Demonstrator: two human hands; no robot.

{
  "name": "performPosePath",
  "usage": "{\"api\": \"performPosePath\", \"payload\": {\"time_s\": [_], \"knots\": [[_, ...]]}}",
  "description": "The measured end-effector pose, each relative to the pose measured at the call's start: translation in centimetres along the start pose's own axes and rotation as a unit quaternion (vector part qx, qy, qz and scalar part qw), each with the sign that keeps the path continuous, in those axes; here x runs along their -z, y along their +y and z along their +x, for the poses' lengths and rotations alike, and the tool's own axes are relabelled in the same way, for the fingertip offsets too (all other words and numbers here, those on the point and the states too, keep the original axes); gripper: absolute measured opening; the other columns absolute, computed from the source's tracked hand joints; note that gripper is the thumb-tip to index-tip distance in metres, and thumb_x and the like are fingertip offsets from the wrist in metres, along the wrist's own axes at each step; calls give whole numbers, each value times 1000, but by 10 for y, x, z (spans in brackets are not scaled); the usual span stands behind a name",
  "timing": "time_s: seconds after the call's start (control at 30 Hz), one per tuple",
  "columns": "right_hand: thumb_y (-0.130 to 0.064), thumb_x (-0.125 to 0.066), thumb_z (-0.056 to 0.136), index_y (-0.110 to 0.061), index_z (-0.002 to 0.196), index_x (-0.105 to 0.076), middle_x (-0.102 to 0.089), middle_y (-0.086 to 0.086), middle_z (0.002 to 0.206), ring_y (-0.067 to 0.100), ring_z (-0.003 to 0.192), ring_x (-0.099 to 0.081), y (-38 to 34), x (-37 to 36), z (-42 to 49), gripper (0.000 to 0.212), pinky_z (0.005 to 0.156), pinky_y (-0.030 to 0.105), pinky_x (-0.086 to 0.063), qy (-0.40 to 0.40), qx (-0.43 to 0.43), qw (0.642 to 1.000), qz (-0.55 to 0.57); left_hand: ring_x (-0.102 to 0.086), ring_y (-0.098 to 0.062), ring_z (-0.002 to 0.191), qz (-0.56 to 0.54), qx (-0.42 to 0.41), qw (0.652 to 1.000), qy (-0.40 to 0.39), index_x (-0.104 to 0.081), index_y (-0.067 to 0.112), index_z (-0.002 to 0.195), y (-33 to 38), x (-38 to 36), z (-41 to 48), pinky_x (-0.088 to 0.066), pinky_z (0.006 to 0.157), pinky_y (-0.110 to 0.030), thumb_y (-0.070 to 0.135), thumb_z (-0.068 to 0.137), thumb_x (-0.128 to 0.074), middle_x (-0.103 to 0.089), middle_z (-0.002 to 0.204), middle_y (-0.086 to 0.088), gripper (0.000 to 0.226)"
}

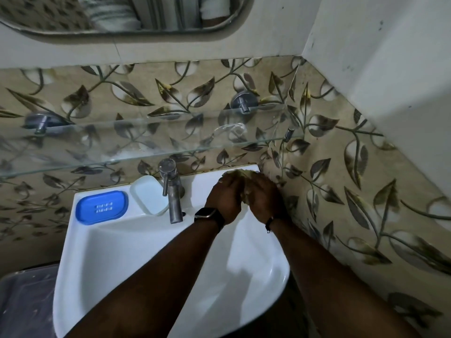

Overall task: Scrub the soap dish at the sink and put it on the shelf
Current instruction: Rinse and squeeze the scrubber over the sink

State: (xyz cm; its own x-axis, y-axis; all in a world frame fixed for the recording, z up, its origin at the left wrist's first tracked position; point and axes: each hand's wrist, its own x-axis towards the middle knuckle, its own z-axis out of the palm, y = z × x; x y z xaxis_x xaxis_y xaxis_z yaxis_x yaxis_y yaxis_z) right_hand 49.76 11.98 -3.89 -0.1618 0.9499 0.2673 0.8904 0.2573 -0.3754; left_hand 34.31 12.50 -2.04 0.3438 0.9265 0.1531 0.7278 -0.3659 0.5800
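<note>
Head view, both hands (244,198) clasping scrubber (240,173), no readable writing

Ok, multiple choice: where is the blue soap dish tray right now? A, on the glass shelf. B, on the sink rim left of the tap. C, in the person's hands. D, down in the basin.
B: the blue soap dish tray lies on the sink rim, left of the tap, beside the white lid.
</note>
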Motion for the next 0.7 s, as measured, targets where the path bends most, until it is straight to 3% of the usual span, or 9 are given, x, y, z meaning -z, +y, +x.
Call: {"api": "performPosePath", "payload": {"time_s": [0.1,0.2,0.53,0.7], "knots": [[-25,-41,98,-9,147,-43,-35,10,158,26,150,-22,0,-10,-11,51,123,49,-10,-116,49,981,-148,-34,-32,145,105,-43,990,-88,-40,10,151,-8,-11,0,-26,119,-37,12,95,-47,-36,159,-12,56],[-38,-32,99,-14,155,-25,-18,4,165,19,154,-4,0,-12,-11,61,122,51,-1,-158,29,968,-192,-27,-32,148,155,-45,980,-117,-27,11,156,-15,-16,1,-20,122,-37,17,96,-46,-24,164,-12,64],[-53,-43,93,-15,157,-12,-3,3,167,17,153,7,1,-6,-4,80,121,53,3,-201,8,960,-194,-27,-33,148,148,-4,980,-129,-28,17,156,-17,-24,9,-29,119,-38,32,89,-65,-20,165,-8,79],[-57,-44,92,-17,157,-13,-4,2,167,16,153,6,2,-6,-2,83,120,57,4,-208,3,960,-185,-19,-32,151,170,-14,974,-151,-21,13,158,-17,-23,12,-18,123,-39,34,95,-56,-17,166,-10,75]]}}
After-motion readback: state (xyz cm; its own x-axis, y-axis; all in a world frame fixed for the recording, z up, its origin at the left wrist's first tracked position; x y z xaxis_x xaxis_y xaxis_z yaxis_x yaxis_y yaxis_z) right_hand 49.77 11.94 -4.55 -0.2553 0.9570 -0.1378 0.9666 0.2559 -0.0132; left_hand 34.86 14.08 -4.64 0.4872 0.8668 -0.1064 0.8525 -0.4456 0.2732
